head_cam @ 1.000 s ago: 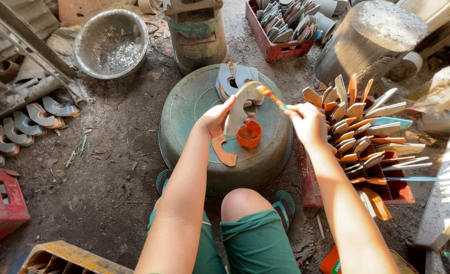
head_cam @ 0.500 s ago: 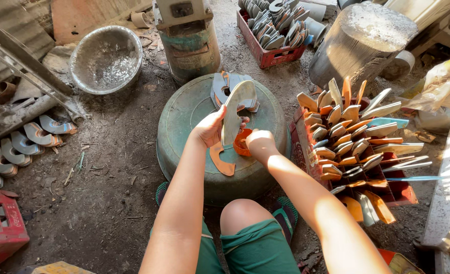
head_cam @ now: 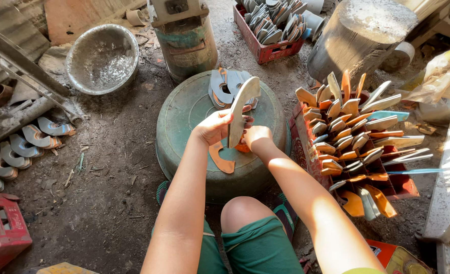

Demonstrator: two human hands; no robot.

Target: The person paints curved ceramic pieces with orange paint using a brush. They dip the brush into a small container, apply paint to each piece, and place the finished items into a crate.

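Two red crates frame what I see: one red crate at the far left bottom with pale lettering on its side, and another red crate at the top, full of grey curved pieces. On the left ground lie several curved sole pieces in a row, near a round metal basin. In the middle stands an upturned green tub, dusty and worn, behind it a green metal canister. The left hand is closed around a long curved sole-shaped piece, pale grey, held upright over the tub. The right hand is just beside it, low on the tub; I cannot tell if it grips something. An orange curved piece lies flat on the tub under the hands. To the right, a third crate holds many orange and grey pieces standing on end. A wooden stump stands at top right. Ground is bare dirt, sun from the right.
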